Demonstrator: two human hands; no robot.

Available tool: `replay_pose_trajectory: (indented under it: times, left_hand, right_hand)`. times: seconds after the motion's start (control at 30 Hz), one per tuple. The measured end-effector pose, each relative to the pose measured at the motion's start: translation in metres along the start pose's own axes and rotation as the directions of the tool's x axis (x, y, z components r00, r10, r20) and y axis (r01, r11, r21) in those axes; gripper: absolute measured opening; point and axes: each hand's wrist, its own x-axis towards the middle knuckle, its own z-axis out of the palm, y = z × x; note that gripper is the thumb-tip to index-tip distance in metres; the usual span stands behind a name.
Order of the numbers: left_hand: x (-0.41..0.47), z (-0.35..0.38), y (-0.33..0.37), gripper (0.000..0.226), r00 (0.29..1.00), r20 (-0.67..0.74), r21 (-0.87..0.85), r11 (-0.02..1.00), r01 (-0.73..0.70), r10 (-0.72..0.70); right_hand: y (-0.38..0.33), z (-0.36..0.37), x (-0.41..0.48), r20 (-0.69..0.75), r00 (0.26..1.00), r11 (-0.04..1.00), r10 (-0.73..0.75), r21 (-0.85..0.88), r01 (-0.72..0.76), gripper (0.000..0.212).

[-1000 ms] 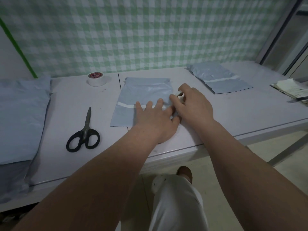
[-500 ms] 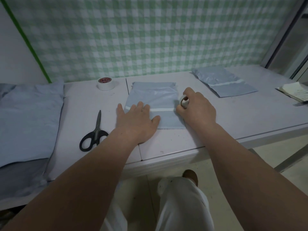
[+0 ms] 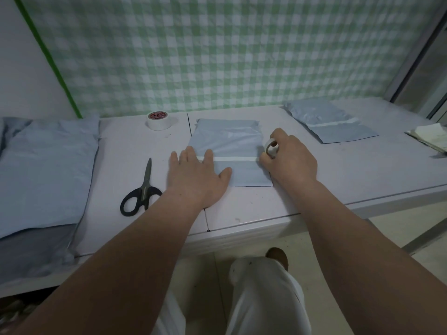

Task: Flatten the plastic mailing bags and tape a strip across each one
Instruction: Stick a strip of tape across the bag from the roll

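Observation:
A pale blue mailing bag (image 3: 229,139) lies flat on the grey table (image 3: 338,175), straight in front of me. A white tape strip (image 3: 235,158) runs across it from left to right. My left hand (image 3: 197,174) lies flat with spread fingers on the bag's left part, over the strip's left end. My right hand (image 3: 289,159) grips a small white tape roll (image 3: 271,147) at the bag's right edge, where the strip ends. Another blue bag (image 3: 331,124) with a white strip across it lies at the back right.
Black-handled scissors (image 3: 141,189) lie left of my left hand. A wider white tape roll (image 3: 159,120) stands at the back. A stack of blue bags (image 3: 41,170) covers the table's left end. Papers (image 3: 429,135) sit at the far right. A green checked wall backs the table.
My left hand slid left along the strip, from beside my right hand to the bag's left part. My right hand moved the small roll right to the bag's right edge.

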Motion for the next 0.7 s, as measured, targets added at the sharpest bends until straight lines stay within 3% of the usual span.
replay_pose_trajectory:
  times: [0.27, 0.5, 0.7]
  left_hand:
    - [-0.004, -0.009, 0.018, 0.071, 1.0, 0.025, 0.098, 0.995, 0.012, -0.014]
    - [-0.008, -0.009, 0.058, 0.054, 0.991, 0.003, -0.019, 0.99, -0.136, 0.136]
    - [-0.008, -0.007, 0.043, 0.055, 0.996, 0.032, -0.039, 0.996, -0.078, 0.079]
  right_hand:
    - [-0.001, 0.001, -0.001, -0.015, 1.0, 1.0, -0.011, 0.004, 0.011, 0.024]
    - [0.0, 0.001, -0.002, -0.041, 0.999, 1.0, -0.009, 0.023, 0.01, 0.027]
    - [0.001, 0.003, -0.003, -0.078, 0.997, 1.0, -0.017, 0.014, 0.018, 0.026]
